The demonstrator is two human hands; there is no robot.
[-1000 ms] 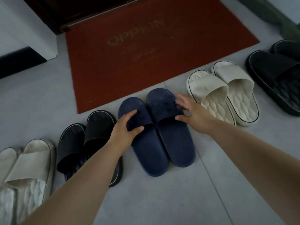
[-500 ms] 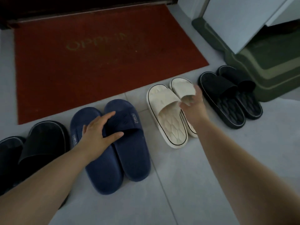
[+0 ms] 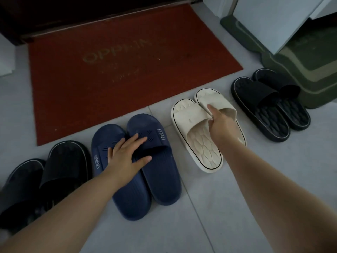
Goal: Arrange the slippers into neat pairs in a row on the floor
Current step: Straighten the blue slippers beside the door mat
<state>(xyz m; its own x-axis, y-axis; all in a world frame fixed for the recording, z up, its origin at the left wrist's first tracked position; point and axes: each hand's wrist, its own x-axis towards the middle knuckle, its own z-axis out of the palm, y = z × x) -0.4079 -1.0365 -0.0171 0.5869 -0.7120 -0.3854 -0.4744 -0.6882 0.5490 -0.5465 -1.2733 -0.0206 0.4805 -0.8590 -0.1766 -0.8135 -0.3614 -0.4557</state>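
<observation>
Pinching the strap (image 3: 228, 110) of the cream slippers (image 3: 202, 150), centre right of frame, with the right hand (image 3: 221, 125); pressing the navy slippers (image 3: 160, 179), centre, with the flat, straight-fingered left hand (image 3: 125, 156). Probably light, soft foam; best lifted by the strap.

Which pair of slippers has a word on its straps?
The navy pair under the left hand: both straps read SMILE. No other pair shows lettering.

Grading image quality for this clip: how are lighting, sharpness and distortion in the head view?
Head view: dim, flat light, no glare; the black slippers at left lose detail in shadow. Head view: mild wide-angle stretch toward the edges. Head view: sharp, SMILE reads on the navy slippers; the right hand gripping the cream slippers shows no blur.
</observation>
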